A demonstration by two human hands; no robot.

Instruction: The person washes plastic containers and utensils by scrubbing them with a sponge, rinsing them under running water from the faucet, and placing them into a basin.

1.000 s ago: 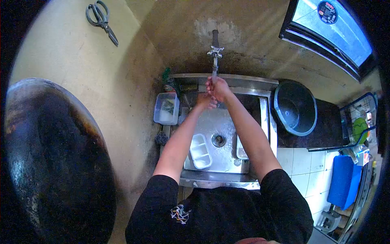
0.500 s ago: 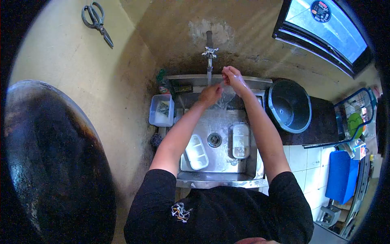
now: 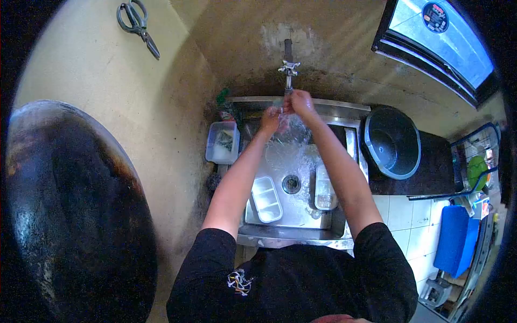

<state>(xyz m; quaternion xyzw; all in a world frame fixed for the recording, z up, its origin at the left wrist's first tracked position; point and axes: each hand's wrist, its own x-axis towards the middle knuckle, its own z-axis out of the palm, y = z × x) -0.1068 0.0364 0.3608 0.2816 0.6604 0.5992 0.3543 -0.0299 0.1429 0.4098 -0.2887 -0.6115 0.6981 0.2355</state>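
Note:
Under the metal faucet (image 3: 289, 69), my left hand (image 3: 272, 119) and my right hand (image 3: 299, 103) are close together in running water. Water splashes off them into the steel sink (image 3: 285, 219). Something small and clear may be between the hands, but blur and spray hide it. My right hand's fingers are curled close to the spout; those of my left hand are smeared. In the sink, a divided clear container (image 3: 266, 199) lies left of the drain (image 3: 291, 184) and another container (image 3: 325, 188) lies right of it, partly behind my right forearm.
A plastic tub with a sponge (image 3: 222, 143) is at the sink's left, near a green bottle (image 3: 223, 99). Right of the sink are a dark basin (image 3: 392, 143) and a dish rack (image 3: 476, 161). A big dark pan (image 3: 81, 215) and scissors (image 3: 138, 28) hang on the left wall.
My hands were together under the faucet, parted half a second ago with the right moved off to the side, and are now back together in the stream, with more splashing. The view shifted slightly.

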